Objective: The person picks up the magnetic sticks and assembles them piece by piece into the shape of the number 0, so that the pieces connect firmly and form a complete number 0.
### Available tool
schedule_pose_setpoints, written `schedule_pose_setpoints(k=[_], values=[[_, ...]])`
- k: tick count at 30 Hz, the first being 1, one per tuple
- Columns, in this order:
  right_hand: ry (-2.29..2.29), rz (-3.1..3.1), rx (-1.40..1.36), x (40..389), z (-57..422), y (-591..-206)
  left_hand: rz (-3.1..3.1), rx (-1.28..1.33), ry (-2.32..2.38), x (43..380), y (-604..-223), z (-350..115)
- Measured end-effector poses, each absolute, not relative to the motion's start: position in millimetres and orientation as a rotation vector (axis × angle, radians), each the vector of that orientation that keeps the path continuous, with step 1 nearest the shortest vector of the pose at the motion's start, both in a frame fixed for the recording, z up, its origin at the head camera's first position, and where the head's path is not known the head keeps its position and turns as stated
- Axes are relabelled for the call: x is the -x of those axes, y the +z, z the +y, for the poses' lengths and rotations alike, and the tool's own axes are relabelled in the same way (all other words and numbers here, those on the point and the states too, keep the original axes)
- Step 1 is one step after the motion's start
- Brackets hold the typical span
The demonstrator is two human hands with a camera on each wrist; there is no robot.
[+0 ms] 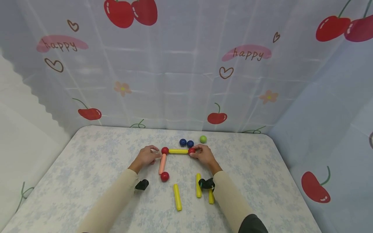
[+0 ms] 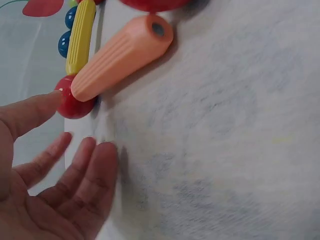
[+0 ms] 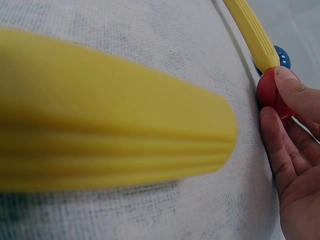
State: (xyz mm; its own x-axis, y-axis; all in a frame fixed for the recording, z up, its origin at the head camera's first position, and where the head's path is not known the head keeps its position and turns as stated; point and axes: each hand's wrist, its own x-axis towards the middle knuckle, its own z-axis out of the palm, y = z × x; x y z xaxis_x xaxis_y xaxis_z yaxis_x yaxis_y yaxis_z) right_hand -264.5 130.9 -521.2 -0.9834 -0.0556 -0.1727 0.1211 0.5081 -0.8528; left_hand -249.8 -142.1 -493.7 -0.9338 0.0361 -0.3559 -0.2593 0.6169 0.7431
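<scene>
My right hand (image 1: 205, 156) pinches a red ball (image 3: 268, 93) between thumb and fingers at the right end of a yellow rod (image 1: 178, 151). At the rod's left end sits another red ball (image 1: 164, 150), from which a pink rod (image 1: 162, 164) runs toward the near side. My left hand (image 1: 146, 155) is beside that left ball, its thumb tip at the ball's surface and the other fingers loosely extended. A third red ball (image 1: 164, 176) lies close to the pink rod's near end, where a metal spot shows in the left wrist view.
Two blue balls (image 1: 183, 142) and a green ball (image 1: 203, 139) lie behind the right red ball. Loose yellow rods (image 1: 177, 197) lie nearer, one of them partly under the right forearm. A cherry-print curtain (image 1: 175, 103) hangs behind the table (image 1: 96, 155).
</scene>
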Motion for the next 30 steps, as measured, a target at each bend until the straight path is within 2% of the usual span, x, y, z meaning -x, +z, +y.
schedule_pose_setpoints(k=[8,24,30], values=[[-1.454,2.564,-0.048,264,131,-522,2.528,-0.047,1.31,270,-500,-144],[-1.449,2.567,-0.021,267,132,-522,2.425,-0.042,1.436,276,-515,-145],[-1.407,2.69,0.035,254,129,-509,2.415,-0.046,1.428,277,-512,-145]])
